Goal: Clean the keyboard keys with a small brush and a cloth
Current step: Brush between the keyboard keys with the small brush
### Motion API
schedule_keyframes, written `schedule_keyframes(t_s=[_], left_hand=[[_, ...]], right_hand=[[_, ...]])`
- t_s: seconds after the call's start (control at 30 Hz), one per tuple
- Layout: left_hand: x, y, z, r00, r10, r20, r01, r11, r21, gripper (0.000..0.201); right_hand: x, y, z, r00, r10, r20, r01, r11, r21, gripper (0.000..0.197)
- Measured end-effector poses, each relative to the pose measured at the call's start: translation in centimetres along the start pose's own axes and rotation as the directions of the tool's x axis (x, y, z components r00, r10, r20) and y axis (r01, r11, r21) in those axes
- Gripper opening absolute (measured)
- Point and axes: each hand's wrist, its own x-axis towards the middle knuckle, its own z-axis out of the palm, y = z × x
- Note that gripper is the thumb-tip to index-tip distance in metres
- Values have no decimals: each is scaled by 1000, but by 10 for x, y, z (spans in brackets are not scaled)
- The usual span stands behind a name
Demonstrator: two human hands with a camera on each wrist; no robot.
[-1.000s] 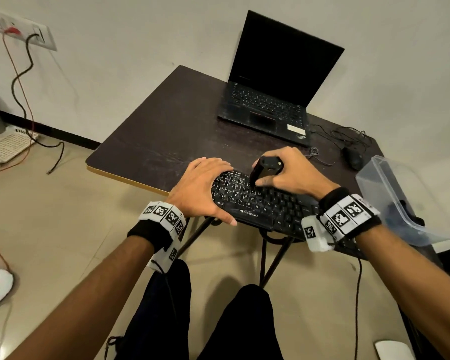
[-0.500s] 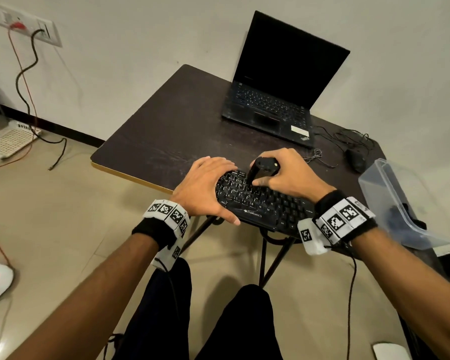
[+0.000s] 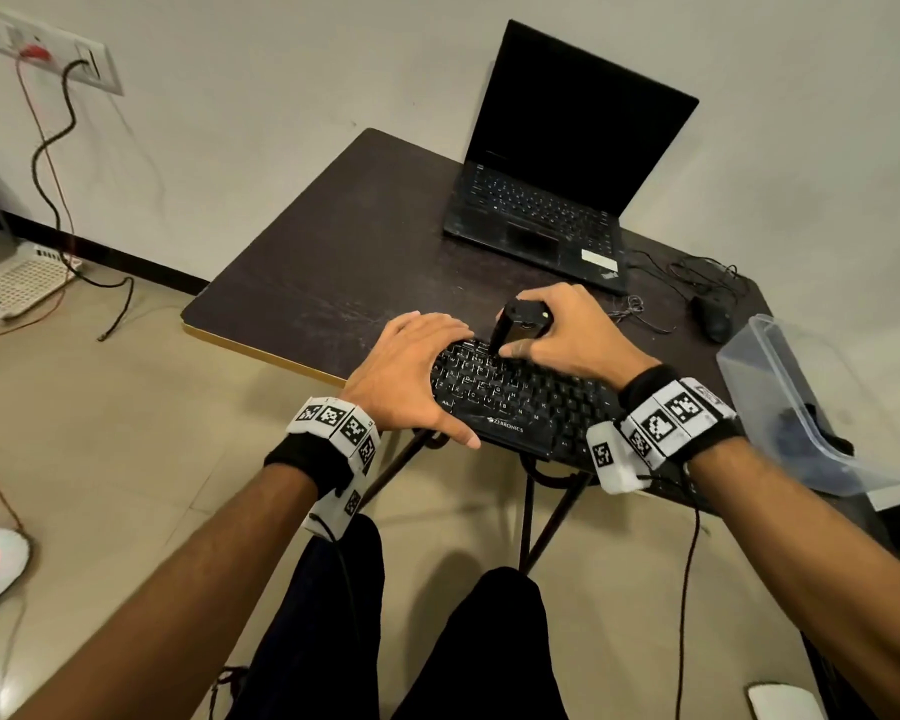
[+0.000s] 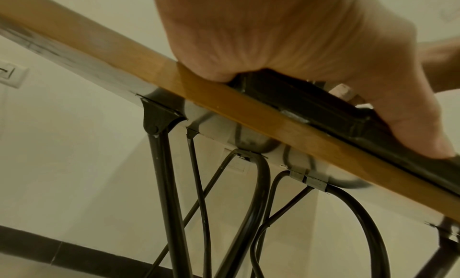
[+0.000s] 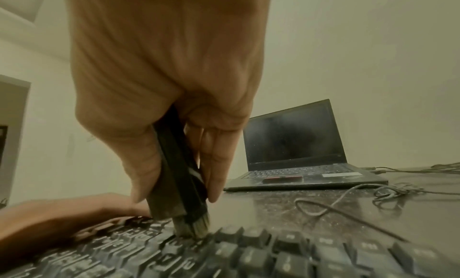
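Right now, from the head view, I have my left hand (image 3: 411, 379) laid flat with fingers spread over the left end of the black plastic keyboard (image 3: 520, 397), thumb along its front edge, which I judge pins it against the brushing. My right hand (image 3: 567, 340) is clamped around the small black plastic brush (image 3: 515, 327), held nearly upright so its tip meets the upper key rows. The keyboard sits at the near edge of the dark wooden table (image 3: 333, 262), with an open black laptop (image 3: 557, 200) behind, a black mouse (image 3: 713, 317) and a clear plastic tub (image 3: 801, 407) to the right; I see no cloth clearly. Next, the left wrist view looks up from below: the palm (image 4: 298, 36) bears on the keyboard's matte black corner (image 4: 311, 105), which rests on the table's tan edge band (image 4: 199, 93), above bent black metal legs (image 4: 161, 184). Finally, the right wrist view shows thumb and fingers (image 5: 214, 164) pinching the flat, rectangular handle (image 5: 174, 164), its short greyish bristles (image 5: 194, 226) splayed into the gaps between dusty, smooth keycaps (image 5: 273, 252).
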Motion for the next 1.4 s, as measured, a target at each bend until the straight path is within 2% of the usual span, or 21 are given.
schedule_keyframes(t_s=[0.2, 0.33, 0.43, 0.57, 0.63, 0.7, 0.77, 0.83, 0.9, 0.97, 1.03, 1.1, 1.27, 1.4], left_hand=[[0, 0, -2, 1000, -4, 2, 4, 1000, 1, 133], [-1, -2, -3, 1000, -12, -2, 12, 1000, -13, 133], [0, 1, -2, 1000, -6, -5, 6, 1000, -6, 132], [-1, 0, -3, 1000, -9, -8, 9, 1000, -10, 132], [-1, 1, -3, 1000, -7, -9, 7, 1000, -13, 131], [-2, 2, -3, 1000, -9, -6, 9, 1000, -15, 131], [-2, 1, -5, 1000, -15, -7, 14, 1000, -16, 131], [-1, 2, -4, 1000, -11, -3, 10, 1000, -15, 131], [-1, 2, -4, 1000, -12, 1, 12, 1000, -11, 131], [-1, 2, -5, 1000, -20, 6, 21, 1000, -16, 131], [-2, 2, -6, 1000, -23, 7, 23, 1000, -18, 131], [-1, 2, -4, 1000, -14, 7, 14, 1000, -12, 132], [0, -1, -3, 1000, -8, 3, 8, 1000, -13, 132], [1, -2, -2, 1000, 0, 1, 0, 1000, -7, 132]], right_hand=[[2, 8, -4, 998, 68, -4, -68, 997, -40, 24], [-12, 8, -6, 998, 44, 41, -47, 996, 77, 26], [-15, 10, -8, 995, 101, 10, -102, 989, 111, 24], [-9, 8, -11, 992, 54, 118, -66, 993, 97, 26], [-9, 9, -13, 994, 80, 77, -89, 989, 114, 24], [-10, 10, -15, 987, 104, 122, -120, 984, 133, 32], [-8, 10, -16, 973, 103, 206, -137, 978, 157, 51], [-7, 16, -19, 977, 117, 178, -151, 970, 192, 61], [-6, 17, -21, 982, 111, 156, -143, 967, 213, 47], [-7, 16, -21, 971, 86, 222, -137, 965, 225, 36], [-8, 16, -22, 968, 76, 240, -132, 965, 227, 40], [-9, 19, -23, 976, 98, 193, -144, 960, 240, 45], [-18, 11, -21, 959, 58, 278, -133, 956, 260, 33], [-21, 12, -24, 973, 93, 211, -149, 952, 269, 31]])
